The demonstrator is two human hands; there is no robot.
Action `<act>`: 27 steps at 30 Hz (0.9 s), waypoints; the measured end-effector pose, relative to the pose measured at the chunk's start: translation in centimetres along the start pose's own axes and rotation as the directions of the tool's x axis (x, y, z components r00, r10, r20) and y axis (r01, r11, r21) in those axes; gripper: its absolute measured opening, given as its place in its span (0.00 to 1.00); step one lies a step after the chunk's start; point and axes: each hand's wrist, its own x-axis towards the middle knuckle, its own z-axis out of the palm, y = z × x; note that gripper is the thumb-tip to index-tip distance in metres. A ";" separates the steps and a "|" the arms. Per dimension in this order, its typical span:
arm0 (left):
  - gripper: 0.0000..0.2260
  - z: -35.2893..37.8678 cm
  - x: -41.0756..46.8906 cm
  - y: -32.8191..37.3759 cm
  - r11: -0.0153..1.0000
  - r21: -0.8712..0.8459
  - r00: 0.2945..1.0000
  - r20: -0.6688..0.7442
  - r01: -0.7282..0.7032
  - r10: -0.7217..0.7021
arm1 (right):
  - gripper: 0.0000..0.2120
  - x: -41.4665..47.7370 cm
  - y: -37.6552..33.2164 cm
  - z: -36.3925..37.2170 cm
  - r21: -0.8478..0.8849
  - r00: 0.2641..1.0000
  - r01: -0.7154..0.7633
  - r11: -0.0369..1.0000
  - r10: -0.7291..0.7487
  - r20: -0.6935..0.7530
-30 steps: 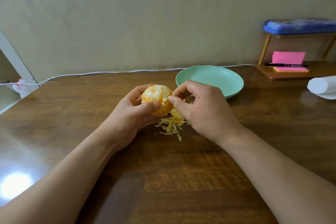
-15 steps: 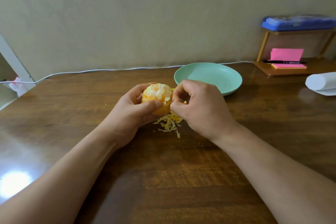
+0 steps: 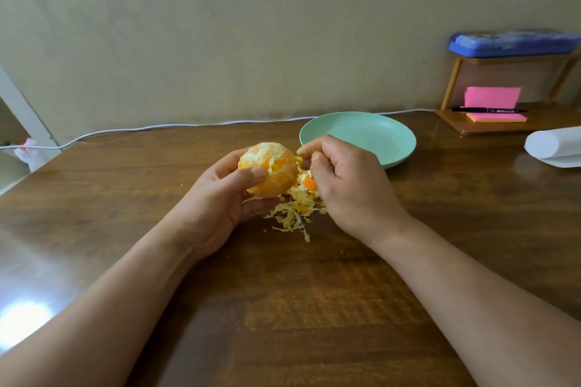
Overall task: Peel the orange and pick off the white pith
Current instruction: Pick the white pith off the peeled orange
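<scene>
The table (image 3: 283,308) is wood, varnished to a gloss, with glare patches well left of the plate (image 3: 361,135), which looks like smooth satin plastic. Just left of the plate, the peeled orange (image 3: 273,179) shows slick flesh under rough, matt white pith (image 3: 262,151). In front of the plate, the pith shreds (image 3: 290,214) look dry and stringy. Right of the plate, the paper roll (image 3: 553,144) is matt white.

Plate (image 3: 396,150) behind orange (image 3: 269,170) — pith (image 3: 294,214) beneath
</scene>
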 end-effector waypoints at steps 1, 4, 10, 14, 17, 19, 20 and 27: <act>0.28 0.0 0.0 0.0 1.000 0.005 1.000 -0.010 0.000 0.000 | 0.11 0.0 -0.1 0.0 -0.004 1.000 -0.008 1.000 0.008 0.020; 0.28 -0.1 0.0 0.1 1.000 0.029 1.000 -0.020 0.009 -0.008 | 0.10 -0.1 -0.3 0.0 0.001 0.998 -0.008 1.000 0.008 0.068; 0.32 -0.2 -0.1 0.1 0.996 0.092 0.999 -0.034 0.003 0.000 | 0.09 -0.1 -0.1 -0.1 -0.008 0.996 -0.030 1.000 0.031 0.083; 0.28 0.4 -0.4 0.0 0.990 0.137 0.999 -0.049 0.022 -0.016 | 0.08 0.0 0.0 0.0 -0.006 0.996 -0.060 0.998 0.060 0.068; 0.29 0.9 -0.5 -0.1 0.986 0.164 0.998 -0.057 0.023 -0.014 | 0.10 0.0 -0.5 -0.3 0.113 0.992 -0.091 0.989 0.080 0.096; 0.29 1.1 -0.5 -0.1 0.973 0.232 0.996 -0.092 0.012 0.010 | 0.11 -0.1 -0.7 -0.4 0.122 0.990 -0.079 0.989 0.063 0.123; 0.30 1.1 -0.6 -0.1 0.961 0.275 0.993 -0.118 0.008 0.026 | 0.11 -0.2 -0.8 -0.4 0.106 0.990 -0.066 0.992 0.051 0.134; 0.32 1.4 -1.0 0.0 0.809 0.587 0.977 -0.155 -0.030 0.149 | 0.13 -0.5 -0.9 0.0 -0.086 0.992 0.079 0.993 -0.070 0.108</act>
